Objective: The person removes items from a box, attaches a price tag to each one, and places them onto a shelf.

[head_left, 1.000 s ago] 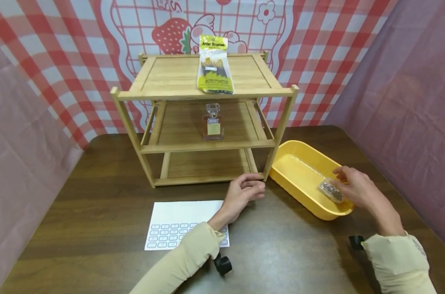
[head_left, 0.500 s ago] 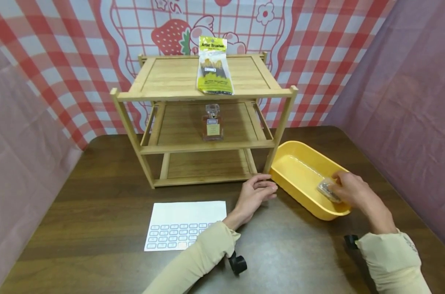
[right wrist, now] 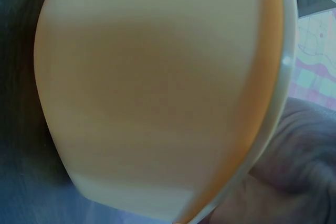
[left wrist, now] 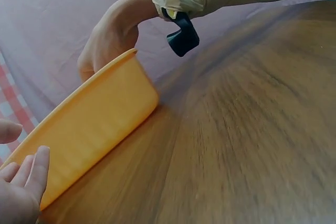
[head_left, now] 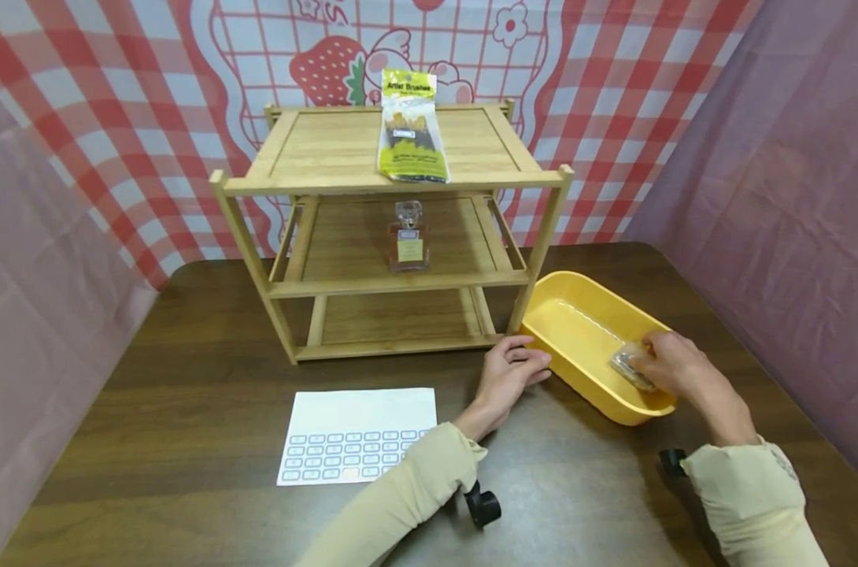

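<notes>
White label sheet (head_left: pixel 361 411), printed with rows of blue-bordered labels, lies flat toward 7 o'clock on your wood-grain tabletop (head_left: pixel 188 394). At 12 o'clock stands the three-tier wooden rack (head_left: pixel 486 150), with the artist-brush pack (head_left: pixel 411 146) on its top shelf and the perfume bottle (head_left: pixel 409 250) upright on the middle one. Toward 5 o'clock, your left hand (head_left: pixel 503 379) has its grip loosely bent, holding nothing, just beside the yellow basin (head_left: pixel 567 331); contact with the wall is unclear. Let those fingers brace the wall should it slide. At 4 o'clock, the clear plastic box (head_left: pixel 624 368) lies inside the basin, near its 5 o'clock end. Your right hand (head_left: pixel 675 362) reaches over the rim to it; the fingertips are hidden, so I cannot tell whether that grip pinches it. Set thumb and fingers squarely on opposite sides, and keep the box level.
</notes>
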`<state>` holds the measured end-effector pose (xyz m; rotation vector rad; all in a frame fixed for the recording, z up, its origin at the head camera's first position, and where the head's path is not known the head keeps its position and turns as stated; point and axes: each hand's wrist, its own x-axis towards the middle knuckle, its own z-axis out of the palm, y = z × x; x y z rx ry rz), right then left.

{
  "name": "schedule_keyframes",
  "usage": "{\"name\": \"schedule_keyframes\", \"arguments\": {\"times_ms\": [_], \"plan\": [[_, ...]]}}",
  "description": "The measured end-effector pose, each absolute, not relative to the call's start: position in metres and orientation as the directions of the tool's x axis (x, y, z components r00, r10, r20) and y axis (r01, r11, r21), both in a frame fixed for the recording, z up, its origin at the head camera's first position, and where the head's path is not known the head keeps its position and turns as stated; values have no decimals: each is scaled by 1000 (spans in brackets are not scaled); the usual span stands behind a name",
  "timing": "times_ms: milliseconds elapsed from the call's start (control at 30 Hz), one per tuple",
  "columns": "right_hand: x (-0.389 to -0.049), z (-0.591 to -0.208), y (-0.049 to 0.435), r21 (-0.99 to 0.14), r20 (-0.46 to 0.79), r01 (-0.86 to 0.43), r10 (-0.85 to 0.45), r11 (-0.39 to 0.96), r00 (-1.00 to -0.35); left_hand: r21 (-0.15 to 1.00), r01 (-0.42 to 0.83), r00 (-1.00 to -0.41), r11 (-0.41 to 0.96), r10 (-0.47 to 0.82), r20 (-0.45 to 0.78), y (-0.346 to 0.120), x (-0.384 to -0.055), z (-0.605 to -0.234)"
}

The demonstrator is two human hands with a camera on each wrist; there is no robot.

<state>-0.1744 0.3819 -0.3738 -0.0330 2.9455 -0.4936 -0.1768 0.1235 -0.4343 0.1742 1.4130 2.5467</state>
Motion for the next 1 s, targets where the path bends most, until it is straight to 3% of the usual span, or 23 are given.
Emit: {"name": "schedule_keyframes", "arguments": {"times_ms": [467, 1000], "plan": [[-177, -370, 381, -316, -217, 8, -64, 949, -974, 828, -120, -992, -547, 104, -75, 145, -180, -435], [-177, -370, 379, -317, -190, -16, -80, 948, -979, 834, -87, -995, -545, 1, -103, 158, -182, -428]]}}
